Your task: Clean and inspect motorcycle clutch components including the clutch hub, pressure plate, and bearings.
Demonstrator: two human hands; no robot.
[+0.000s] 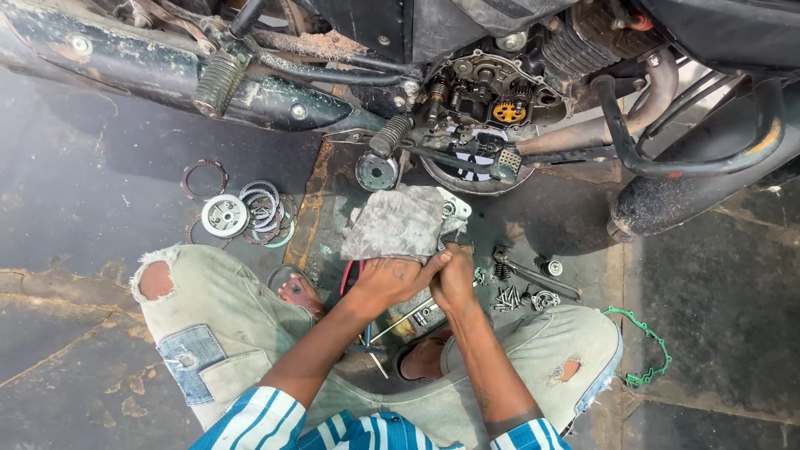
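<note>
my left hand (392, 279) and right hand (454, 279) were both closed tight on a grey engine cover (400, 221), held above the floor (100, 208) before the motorcycle's open engine (487, 92). clutch plates (250, 212) lay left, a green gasket (646, 346) right, bolts (508, 297) just beside my knee.

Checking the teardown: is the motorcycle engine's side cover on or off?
Off: the black motorcycle engine shows bare gears and a yellow gear on its side.
</note>
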